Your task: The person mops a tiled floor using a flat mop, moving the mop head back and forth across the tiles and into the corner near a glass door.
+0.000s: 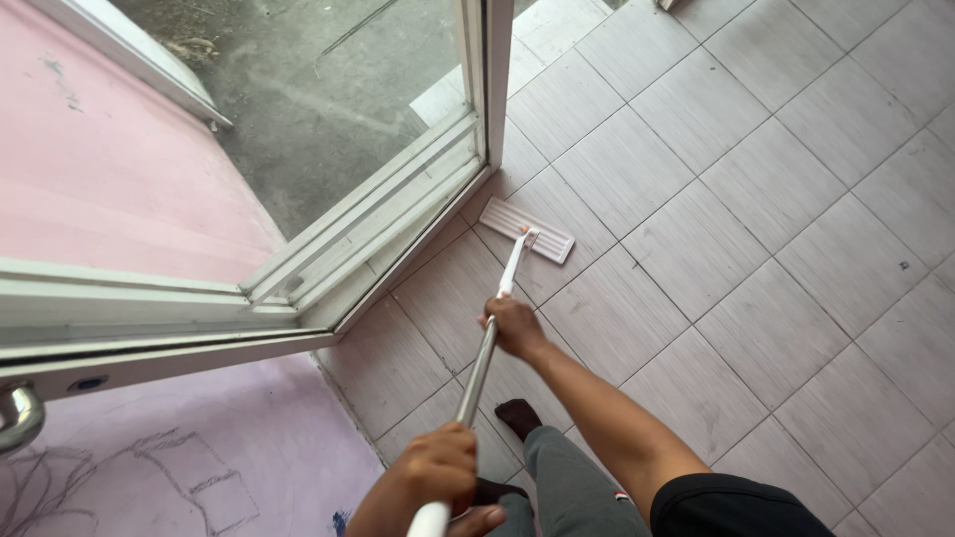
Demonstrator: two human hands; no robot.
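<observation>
Head view: your right hand [514, 326] is clamped round the metal mop handle [481, 366] about midway along it, arm stretched forward; your left hand [430, 479] grips the white upper end of the same handle, close to your body. The flat white mop head [527, 230] lies on the floor well ahead of both hands, just beside the bottom corner of the open white-framed glass door [393, 199]. Your dark-socked foot [518, 416] stands under the handle. Floor: grey square tiles [776, 249]. Pink wall [99, 179] at left, pencil scribbles lower down.
</observation>
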